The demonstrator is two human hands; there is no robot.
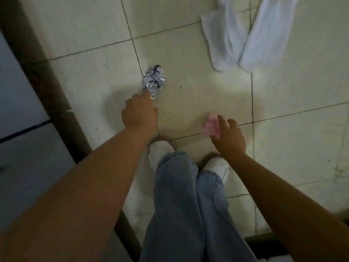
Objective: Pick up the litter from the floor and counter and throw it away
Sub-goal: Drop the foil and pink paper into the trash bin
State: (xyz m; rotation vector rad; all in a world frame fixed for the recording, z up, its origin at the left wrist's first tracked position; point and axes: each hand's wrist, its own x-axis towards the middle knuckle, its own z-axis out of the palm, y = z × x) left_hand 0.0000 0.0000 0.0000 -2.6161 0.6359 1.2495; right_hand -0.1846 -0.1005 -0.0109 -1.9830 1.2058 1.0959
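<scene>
Presently we look straight down at a pale tiled floor (188,53) with dark grout lines. Our left hand (138,112) reaches toward a crumpled foil ball (154,80) lying on the floor near a grout line; the fingertips (146,94) are at the ball's near edge, touching or just short of it, we cannot tell which. That hand is loosely curled with the fingers pointing forward, and has hold of nothing.

Our right hand (229,138) is part open, fingers spread, with a pink scrap (210,125) against the fingers on its left side. Whether the scrap is pinched in the fingers or lies on the floor beneath them we cannot tell.

Two white sheets (247,33) lie on the floor at the far right, side by side and touching, well apart from both hands.

Below the hands we see blue jeans (188,205) and two white shoes (160,151) on the tiles. A dark strip (47,82) runs diagonally along the left, with a grey cabinet front (22,148) beyond it.
</scene>
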